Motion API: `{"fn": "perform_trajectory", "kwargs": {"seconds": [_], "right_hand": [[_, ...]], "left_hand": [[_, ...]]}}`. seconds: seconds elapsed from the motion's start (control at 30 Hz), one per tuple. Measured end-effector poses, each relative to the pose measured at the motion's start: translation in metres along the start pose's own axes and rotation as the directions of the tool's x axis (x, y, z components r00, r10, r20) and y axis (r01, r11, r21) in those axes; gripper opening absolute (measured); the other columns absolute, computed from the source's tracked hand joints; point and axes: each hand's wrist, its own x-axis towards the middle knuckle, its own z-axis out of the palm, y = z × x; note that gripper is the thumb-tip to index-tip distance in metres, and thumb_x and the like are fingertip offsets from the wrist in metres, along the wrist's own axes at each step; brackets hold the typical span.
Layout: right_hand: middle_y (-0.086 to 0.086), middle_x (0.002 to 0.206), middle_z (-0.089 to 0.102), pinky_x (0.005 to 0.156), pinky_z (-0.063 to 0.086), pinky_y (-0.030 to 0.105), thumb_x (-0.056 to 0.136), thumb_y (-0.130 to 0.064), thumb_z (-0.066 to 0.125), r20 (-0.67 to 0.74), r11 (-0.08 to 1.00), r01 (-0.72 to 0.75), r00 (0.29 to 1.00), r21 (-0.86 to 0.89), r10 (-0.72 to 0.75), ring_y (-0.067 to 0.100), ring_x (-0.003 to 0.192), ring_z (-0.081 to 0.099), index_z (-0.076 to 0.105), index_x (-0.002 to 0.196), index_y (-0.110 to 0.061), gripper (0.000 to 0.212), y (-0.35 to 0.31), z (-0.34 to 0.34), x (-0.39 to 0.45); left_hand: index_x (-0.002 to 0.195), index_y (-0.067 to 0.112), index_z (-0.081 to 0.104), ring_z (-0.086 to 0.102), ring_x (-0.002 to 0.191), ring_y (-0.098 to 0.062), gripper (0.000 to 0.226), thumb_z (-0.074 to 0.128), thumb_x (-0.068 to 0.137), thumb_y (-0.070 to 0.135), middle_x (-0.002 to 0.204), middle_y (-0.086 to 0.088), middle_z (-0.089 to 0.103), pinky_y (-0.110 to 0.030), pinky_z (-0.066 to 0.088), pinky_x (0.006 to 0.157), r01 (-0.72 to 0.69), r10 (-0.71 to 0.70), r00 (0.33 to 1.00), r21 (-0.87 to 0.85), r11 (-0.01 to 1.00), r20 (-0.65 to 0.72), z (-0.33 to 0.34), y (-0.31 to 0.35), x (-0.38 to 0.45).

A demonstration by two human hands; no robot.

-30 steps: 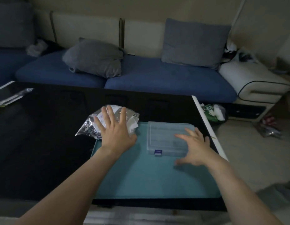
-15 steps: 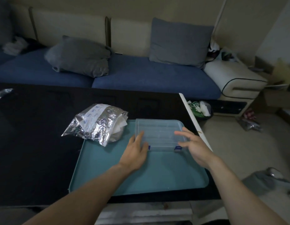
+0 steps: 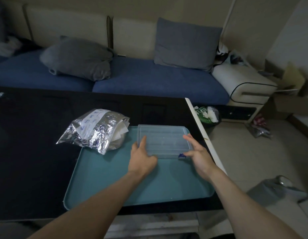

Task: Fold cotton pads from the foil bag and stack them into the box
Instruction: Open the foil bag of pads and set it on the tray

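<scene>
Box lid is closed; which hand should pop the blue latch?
Probably right. The right hand has fingers beside the blue latch on the box; the left hand grips the opposite corner.
</scene>
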Motion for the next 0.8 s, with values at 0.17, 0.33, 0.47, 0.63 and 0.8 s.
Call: {"fn": "perform_trajectory", "kwargs": {"seconds": [0.17,0.33,0.47,0.63,0.8], "right_hand": [[-0.009,0.161,0.033,0.106,0.047,0.031,0.076,0.015,0.049,-0.036,0.999,0.035,0.999,0.004,-0.034,0.016,0.143,0.037,0.051,0.141,-0.046,0.089,0.001,0.004,0.005],[-0.012,0.162,0.024,0.082,0.054,0.016,0.071,0.027,0.041,-0.165,0.994,0.084,0.982,-0.068,-0.095,0.010,0.136,0.035,0.046,0.149,-0.031,0.097,-0.009,0.013,0.000],[-0.005,0.165,0.020,0.121,0.031,0.042,0.073,0.029,0.044,-0.092,0.964,0.089,0.989,-0.249,-0.115,0.011,0.153,0.014,0.054,0.142,-0.027,0.090,-0.005,0.016,-0.003],[-0.011,0.162,0.023,0.120,0.032,0.039,0.074,0.017,0.065,0.025,0.925,0.077,0.997,-0.373,-0.073,0.012,0.151,0.021,0.053,0.143,-0.024,0.081,-0.011,0.001,-0.007],[-0.010,0.162,0.025,0.121,0.032,0.041,0.062,-0.012,0.095,0.165,0.838,0.087,0.986,-0.538,0.004,0.015,0.145,0.035,0.060,0.137,-0.026,0.084,-0.015,-0.033,0.000]], "left_hand": [[0.157,0.025,0.019,0.045,0.132,-0.027,0.081,0.062,0.088,0.020,0.155,-0.011,0.027,-0.025,0.036,0.103,-0.025,0.015,0.997,0.127,0.992,0.074,-0.015,0.000,0.005],[0.156,0.026,0.024,0.043,0.130,-0.019,0.080,0.065,0.088,0.016,0.156,-0.007,0.032,-0.018,0.034,0.094,-0.035,0.020,0.994,0.137,0.990,0.107,-0.022,0.002,0.006],[0.156,0.023,0.025,0.043,0.133,-0.023,0.080,0.065,0.088,0.016,0.152,-0.009,0.037,-0.020,0.034,0.100,-0.041,0.023,0.994,0.164,0.986,0.110,-0.025,0.004,0.007],[0.148,0.018,0.032,0.057,0.109,-0.019,0.083,0.075,0.077,0.012,0.123,0.000,0.057,-0.025,0.044,0.090,-0.028,0.028,1.000,0.057,0.998,0.011,-0.023,0.000,0.005],[0.125,0.009,0.042,0.060,0.100,-0.022,0.060,0.077,0.077,0.016,0.117,-0.005,0.063,-0.027,0.047,0.083,0.036,-0.036,0.999,0.035,0.999,-0.021,-0.017,-0.002,0.004]]}}
